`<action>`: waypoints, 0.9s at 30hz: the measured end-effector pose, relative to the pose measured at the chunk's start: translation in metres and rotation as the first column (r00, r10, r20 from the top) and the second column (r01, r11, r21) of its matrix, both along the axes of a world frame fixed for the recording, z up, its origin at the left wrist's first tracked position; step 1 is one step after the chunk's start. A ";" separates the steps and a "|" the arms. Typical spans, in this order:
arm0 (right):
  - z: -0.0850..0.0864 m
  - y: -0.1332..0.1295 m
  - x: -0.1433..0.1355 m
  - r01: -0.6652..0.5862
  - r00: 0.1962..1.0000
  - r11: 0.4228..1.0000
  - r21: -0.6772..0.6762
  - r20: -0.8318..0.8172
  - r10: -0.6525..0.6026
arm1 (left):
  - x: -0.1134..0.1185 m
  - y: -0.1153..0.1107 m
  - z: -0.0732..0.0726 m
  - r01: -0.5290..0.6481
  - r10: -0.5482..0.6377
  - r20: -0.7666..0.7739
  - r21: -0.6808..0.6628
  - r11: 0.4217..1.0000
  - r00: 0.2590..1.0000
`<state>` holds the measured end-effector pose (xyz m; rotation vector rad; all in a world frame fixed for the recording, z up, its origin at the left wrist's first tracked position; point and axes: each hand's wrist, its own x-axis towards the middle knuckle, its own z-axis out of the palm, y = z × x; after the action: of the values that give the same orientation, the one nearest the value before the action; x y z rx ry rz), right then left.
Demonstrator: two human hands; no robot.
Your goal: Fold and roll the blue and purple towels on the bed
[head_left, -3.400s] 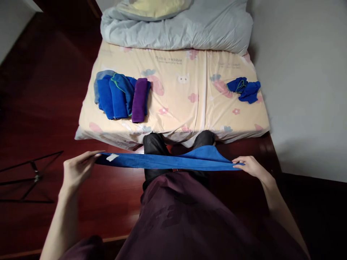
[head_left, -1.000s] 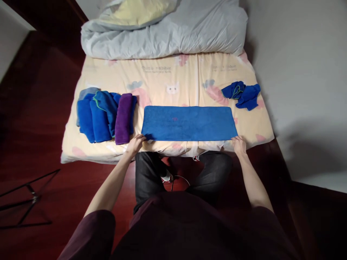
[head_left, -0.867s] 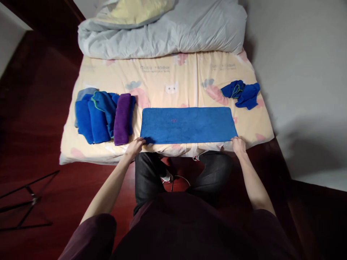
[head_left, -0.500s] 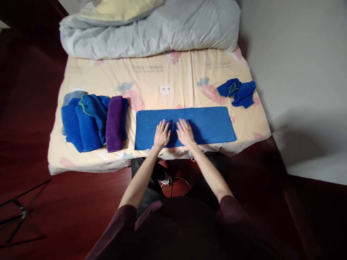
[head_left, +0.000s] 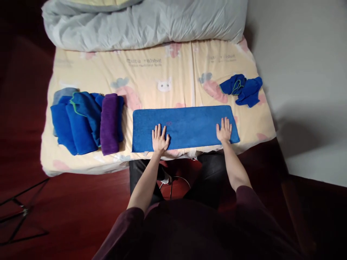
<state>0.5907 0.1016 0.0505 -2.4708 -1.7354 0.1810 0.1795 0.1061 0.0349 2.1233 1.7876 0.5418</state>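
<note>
A blue towel (head_left: 192,126) lies flat on the bed (head_left: 173,98) beneath the left hand (head_left: 161,139) and the right hand (head_left: 224,131), both palm down with fingers extended, gripping nothing. Left of the hands sit a purple towel (head_left: 110,124) and folded blue cloths (head_left: 80,128); beyond the right hand lie crumpled blue cloths (head_left: 249,93), farther ahead a grey quilt (head_left: 151,27).
</note>
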 end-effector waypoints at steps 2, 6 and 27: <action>-0.002 -0.001 0.017 0.068 0.997 0.998 0.012 0.040 -0.069 | 0.001 -0.001 0.002 -0.018 0.017 -0.024 -0.007 1.000 1.000; -0.008 -0.001 0.020 0.087 0.994 0.995 0.039 0.055 -0.089 | -0.001 0.001 0.008 -0.021 0.019 -0.043 -0.045 0.999 0.999; -0.017 0.002 0.018 0.059 0.997 0.983 0.175 -0.050 -0.051 | 0.063 0.076 -0.017 0.088 -0.088 0.010 -0.029 0.996 0.996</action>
<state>0.6085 0.1032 0.0334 -2.3664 -1.5890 0.0737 0.2429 0.1823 0.0175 2.1644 1.6782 0.4992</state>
